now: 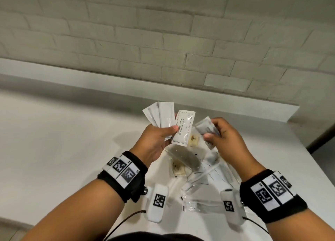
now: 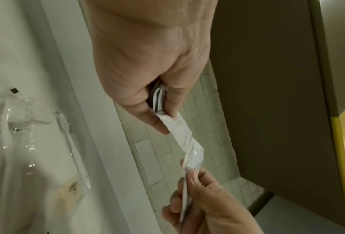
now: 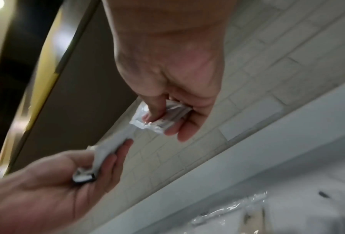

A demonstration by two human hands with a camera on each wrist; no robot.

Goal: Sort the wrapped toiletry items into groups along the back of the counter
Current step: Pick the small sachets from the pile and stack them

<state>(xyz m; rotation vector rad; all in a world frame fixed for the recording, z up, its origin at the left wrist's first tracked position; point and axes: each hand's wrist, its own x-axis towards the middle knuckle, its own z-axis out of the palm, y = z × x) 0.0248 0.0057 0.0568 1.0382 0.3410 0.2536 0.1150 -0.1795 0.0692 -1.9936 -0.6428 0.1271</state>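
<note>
Sachets [image 1: 159, 115] are being held fanned in the left hand [image 1: 155, 141], above the white counter [image 1: 63, 132] and short of its back edge. Foremost in the fan, a packet printed "shampoo with conditioner" [image 1: 183, 127] is being pinned by the left thumb, its long axis running up and away from the palm toward the brick wall [image 1: 163, 32]. In the left wrist view the packet edges are being clamped between the curled left fingers [image 2: 173, 98] and the thumb, stacked flat.

Just to the right, a smaller silvery sachet [image 1: 206, 127] is being pinched by the right hand [image 1: 228, 141]; in the right wrist view the right fingers [image 3: 153, 114] are curled round it. Its near corner is lying just beside the shampoo packet's right edge, and from the wrist views the two appear to be touching. The coming move is judged to turn on this: either the small sachet is being passed leftward into the fan, or it is being kept apart as another kind.

Below both hands, clear-wrapped items [image 1: 197, 173], among them what looks like a toothbrush and small tan packets, are lying unsorted on the counter, while its back edge is showing no groups yet.
</note>
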